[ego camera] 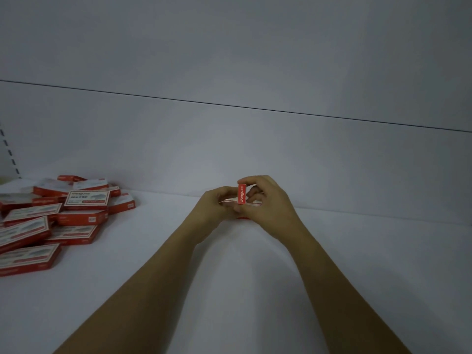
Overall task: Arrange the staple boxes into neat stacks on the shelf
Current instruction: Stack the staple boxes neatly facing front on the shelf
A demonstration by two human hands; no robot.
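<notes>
A red staple box [242, 193] stands on its narrow end near the middle of the white shelf [255, 264], its white lettering facing me. My right hand [268, 208] pinches it from the right. My left hand [217, 208] curls in from the left and meets the box low down. More red and white box edges [251, 203] show behind and under the fingers; how they lie is hidden. A loose pile of red and white staple boxes [51, 218] lies at the left.
The shelf's grey back panel [255, 149] rises just behind my hands. A slotted upright [9, 152] runs down the far left edge. Bare shelf surface spreads in front of and to the right of my hands.
</notes>
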